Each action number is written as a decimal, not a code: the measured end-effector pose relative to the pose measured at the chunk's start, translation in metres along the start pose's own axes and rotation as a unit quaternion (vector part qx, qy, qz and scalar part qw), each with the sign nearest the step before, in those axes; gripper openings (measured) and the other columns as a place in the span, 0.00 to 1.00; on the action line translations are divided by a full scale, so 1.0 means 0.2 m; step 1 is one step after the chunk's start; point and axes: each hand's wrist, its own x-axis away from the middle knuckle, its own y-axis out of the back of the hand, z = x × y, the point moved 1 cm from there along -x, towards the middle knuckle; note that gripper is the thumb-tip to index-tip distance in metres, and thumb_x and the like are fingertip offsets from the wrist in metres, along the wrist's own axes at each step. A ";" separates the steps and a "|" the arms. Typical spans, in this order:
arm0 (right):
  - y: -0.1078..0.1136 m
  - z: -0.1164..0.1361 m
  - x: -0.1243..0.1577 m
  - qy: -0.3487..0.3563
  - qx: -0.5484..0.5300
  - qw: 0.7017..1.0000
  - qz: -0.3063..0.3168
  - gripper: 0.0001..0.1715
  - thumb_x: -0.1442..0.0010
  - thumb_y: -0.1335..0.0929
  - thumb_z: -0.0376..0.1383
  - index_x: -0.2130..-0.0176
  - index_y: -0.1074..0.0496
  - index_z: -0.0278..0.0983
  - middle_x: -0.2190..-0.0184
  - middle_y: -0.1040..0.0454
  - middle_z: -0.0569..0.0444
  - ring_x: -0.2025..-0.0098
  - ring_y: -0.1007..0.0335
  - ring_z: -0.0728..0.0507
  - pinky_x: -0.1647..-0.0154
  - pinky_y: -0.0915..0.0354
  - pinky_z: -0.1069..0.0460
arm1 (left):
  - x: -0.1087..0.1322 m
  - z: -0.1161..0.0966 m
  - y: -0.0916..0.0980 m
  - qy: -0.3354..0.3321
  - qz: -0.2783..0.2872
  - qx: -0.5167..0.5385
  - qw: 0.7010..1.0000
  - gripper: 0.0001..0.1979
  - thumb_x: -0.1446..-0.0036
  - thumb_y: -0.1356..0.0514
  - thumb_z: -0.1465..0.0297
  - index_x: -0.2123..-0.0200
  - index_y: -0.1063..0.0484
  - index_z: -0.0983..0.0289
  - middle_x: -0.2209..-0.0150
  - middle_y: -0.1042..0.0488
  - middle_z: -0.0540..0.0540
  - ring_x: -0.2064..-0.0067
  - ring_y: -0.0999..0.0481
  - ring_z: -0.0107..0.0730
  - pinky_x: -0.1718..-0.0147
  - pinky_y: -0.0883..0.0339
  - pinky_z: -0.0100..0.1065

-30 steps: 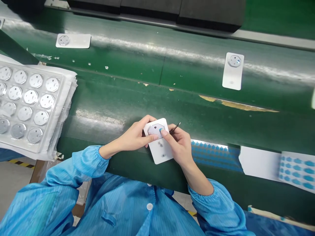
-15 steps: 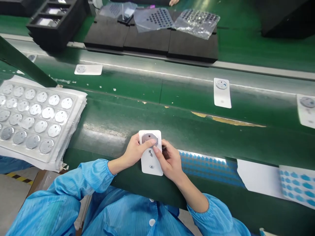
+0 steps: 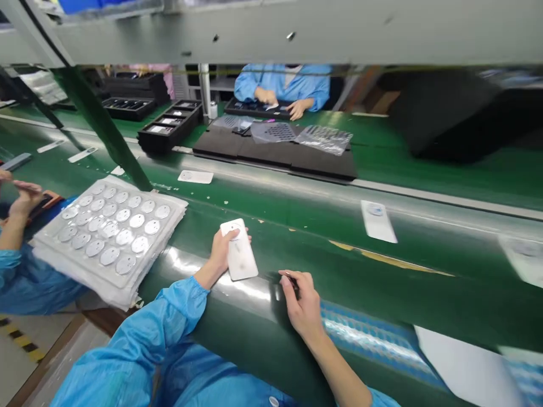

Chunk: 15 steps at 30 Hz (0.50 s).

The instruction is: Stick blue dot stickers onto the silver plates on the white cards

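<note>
My left hand (image 3: 218, 254) grips a white rounded plate (image 3: 243, 261) by its left edge, thumb over the silver disc at its upper end. The plate is tilted above the green work surface. To the right of it, and apart from it, my right hand (image 3: 304, 308) is curled, thumb and forefinger close together, around something small and dark that I cannot make out. Beside my left forearm lies a clear tray (image 3: 87, 265) holding rows of silver discs. Below my right hand is a sheet with blue shapes (image 3: 373, 333), blurred by motion.
White plates with discs lie along the belt, one to the right (image 3: 379, 229) and one further left (image 3: 195, 177). Black foam blocks (image 3: 271, 155) stand behind it. A green post (image 3: 102, 130) rises at left. Co-workers' hands are at far left and across the belt.
My hands have parted: the left has carried the plate left and forward, and the right has come off it. The camera has tilted up, bringing the overhead beam and co-workers into view.
</note>
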 end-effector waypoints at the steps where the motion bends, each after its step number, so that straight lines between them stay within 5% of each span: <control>1: -0.01 0.00 -0.01 0.016 0.000 1.000 -0.009 0.11 0.24 0.34 0.39 0.52 0.23 0.40 0.63 0.23 0.49 0.58 0.30 0.38 0.57 0.33 0.45 | -0.01 -0.01 0.01 0.002 0.000 0.001 1.000 0.27 0.57 0.26 0.65 0.54 0.23 0.72 0.55 0.16 0.68 0.66 0.15 0.43 0.68 0.22 0.37; 8: 0.01 -0.03 -0.05 0.081 0.078 0.989 -0.098 0.17 0.22 0.41 0.36 0.51 0.25 0.39 0.66 0.23 0.50 0.61 0.26 0.41 0.58 0.30 0.48 | -0.03 -0.11 -0.01 -0.031 -0.003 -0.025 0.999 0.22 0.56 0.27 0.72 0.55 0.22 0.71 0.60 0.15 0.64 0.65 0.15 0.42 0.69 0.22 0.34; 15: 0.02 0.06 0.26 0.066 0.198 0.962 -0.175 0.14 0.26 0.41 0.35 0.55 0.28 0.39 0.63 0.21 0.49 0.61 0.22 0.41 0.58 0.29 0.50 | -0.02 -0.20 -0.02 -0.051 -0.001 -0.068 0.996 0.16 0.58 0.31 0.75 0.61 0.21 0.65 0.66 0.15 0.52 0.57 0.13 0.51 0.61 0.15 0.45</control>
